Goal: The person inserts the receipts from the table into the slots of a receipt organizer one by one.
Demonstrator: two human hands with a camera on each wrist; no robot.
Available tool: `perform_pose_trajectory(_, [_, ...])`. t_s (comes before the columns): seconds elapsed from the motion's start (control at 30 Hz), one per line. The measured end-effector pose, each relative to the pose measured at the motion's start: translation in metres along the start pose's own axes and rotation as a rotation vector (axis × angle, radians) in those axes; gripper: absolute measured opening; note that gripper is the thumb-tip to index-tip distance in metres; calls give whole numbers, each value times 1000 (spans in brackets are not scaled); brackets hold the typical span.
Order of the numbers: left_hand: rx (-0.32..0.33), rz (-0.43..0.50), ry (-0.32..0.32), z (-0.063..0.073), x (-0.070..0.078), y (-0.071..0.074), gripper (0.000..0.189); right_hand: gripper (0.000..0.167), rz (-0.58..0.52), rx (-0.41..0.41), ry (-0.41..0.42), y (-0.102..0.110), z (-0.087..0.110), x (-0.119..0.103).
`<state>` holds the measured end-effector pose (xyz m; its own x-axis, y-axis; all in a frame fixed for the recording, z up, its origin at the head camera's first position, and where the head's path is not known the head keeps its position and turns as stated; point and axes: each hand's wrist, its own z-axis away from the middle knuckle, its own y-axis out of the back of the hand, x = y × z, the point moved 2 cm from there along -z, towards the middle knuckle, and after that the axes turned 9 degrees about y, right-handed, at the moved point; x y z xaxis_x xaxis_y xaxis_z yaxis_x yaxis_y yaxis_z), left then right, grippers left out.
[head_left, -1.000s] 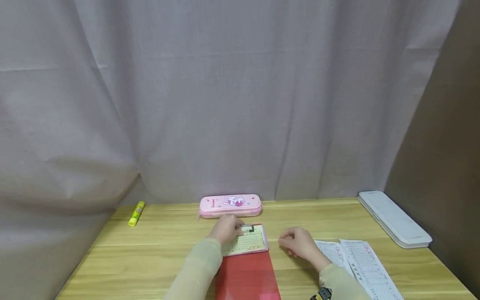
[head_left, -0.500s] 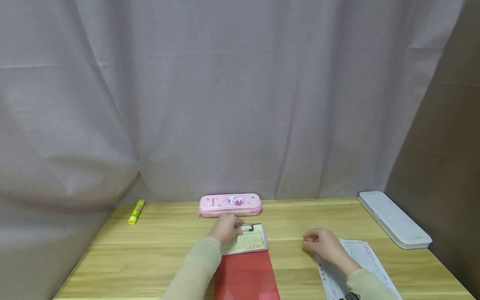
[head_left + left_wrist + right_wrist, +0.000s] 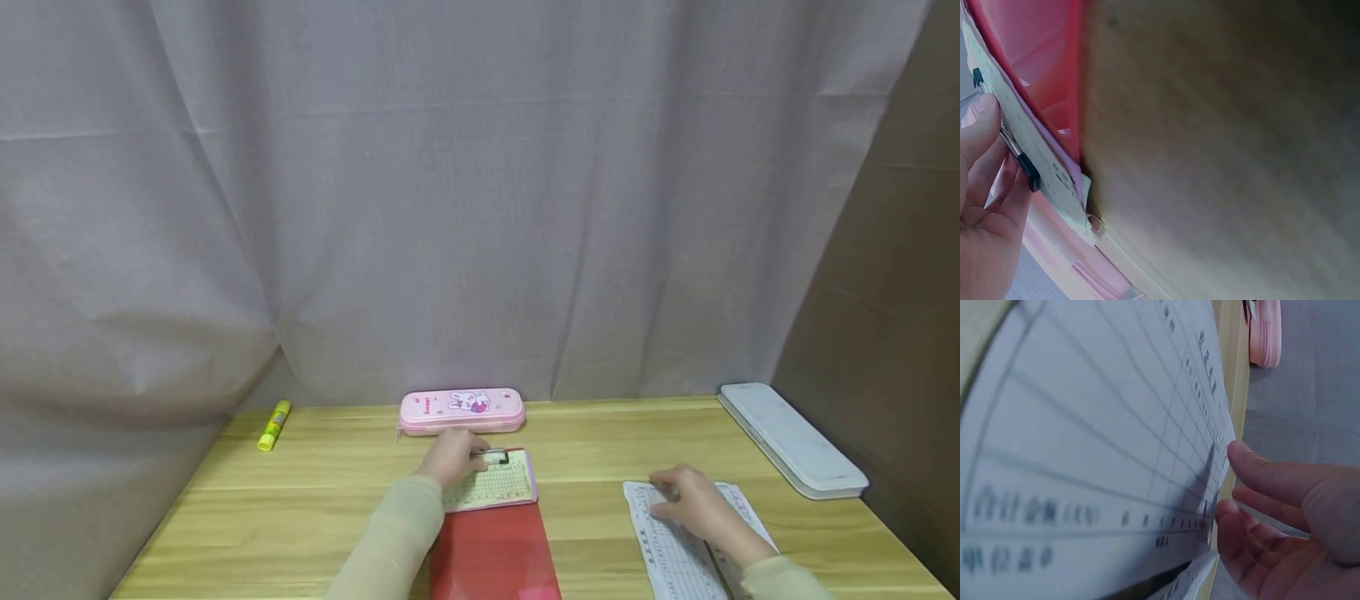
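Note:
At the table's middle my left hand [image 3: 450, 458] pinches a metal clip [image 3: 1013, 147] with black ends, the thumb on the near side and fingers behind it. The clip sits at the top of a pale yellow printed form [image 3: 495, 485] with a purple edge. Beneath that form lies a see-through red folder [image 3: 491, 550]. Over on the right, my right hand [image 3: 693, 504] is above two white printed sheets [image 3: 660, 533], thumb and fingers apart. Its fingertips are close to the paper's edge in the right wrist view; whether they touch it I cannot tell.
A pink pencil case [image 3: 461, 412] with a rabbit picture lies just behind my left hand. The yellow glue stick [image 3: 273, 426] is at the far left. Along the right edge rests a long white case [image 3: 791, 437]. A grey curtain [image 3: 480, 208] hangs behind the table.
My right hand has moved rightward from beside the yellow form to over the white sheets, and its thumb and fingers have spread. The left hand stays on the clip.

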<state>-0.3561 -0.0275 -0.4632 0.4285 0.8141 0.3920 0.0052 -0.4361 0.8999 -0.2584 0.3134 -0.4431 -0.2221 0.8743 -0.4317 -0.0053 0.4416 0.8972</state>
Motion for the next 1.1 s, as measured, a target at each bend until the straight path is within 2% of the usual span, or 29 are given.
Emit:
perform_pose_trajectory(0.17, [5, -2, -3, 0, 0, 0, 22, 52, 30, 0, -11, 1, 1, 5])
perform_pose_trajectory(0.6, [13, -18, 8, 0, -3, -2, 23, 43, 80, -10, 2, -4, -7, 10])
perform_pose_trajectory(1.1, [14, -23, 7, 0, -1, -1, 23, 27, 37, 51, -50, -6, -10, 10])
